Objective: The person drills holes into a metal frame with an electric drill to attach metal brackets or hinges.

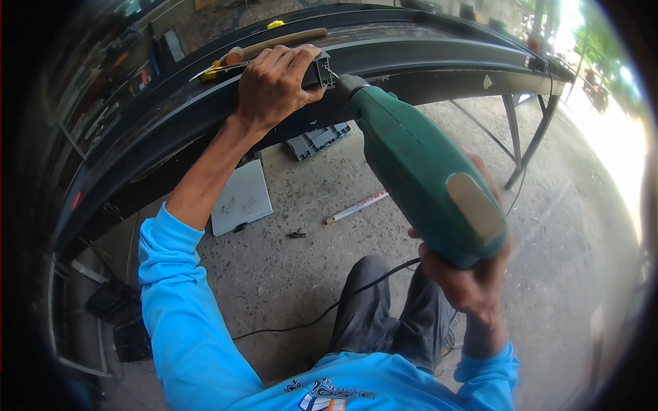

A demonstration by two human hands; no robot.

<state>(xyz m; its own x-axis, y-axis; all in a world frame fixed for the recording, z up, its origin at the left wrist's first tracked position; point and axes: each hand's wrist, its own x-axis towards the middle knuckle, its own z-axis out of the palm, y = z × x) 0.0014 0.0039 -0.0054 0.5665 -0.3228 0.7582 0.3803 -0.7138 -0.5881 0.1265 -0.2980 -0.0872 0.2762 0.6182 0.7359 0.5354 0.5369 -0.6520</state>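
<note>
My right hand (473,274) is wrapped round the rear of a green power drill (418,157), which points up and left. The drill's bit meets the open, cut end of a dark metal profile (325,70) on the bench. With fingers over its top and the thumb at the near side, my left hand (277,79) grips that profile just left of the drill chuck (351,84). Behind my left hand lies a hammer with a wooden handle (288,41), beside a yellow-handled tool (209,72).
Long dark profiles (425,58) run along the bench, whose metal legs (524,147) stand at the right. On the floor lie a pale panel (241,198), a grey plastic piece (319,140) and a white stick-like rule (358,207). A black cord (322,316) crosses near my legs.
</note>
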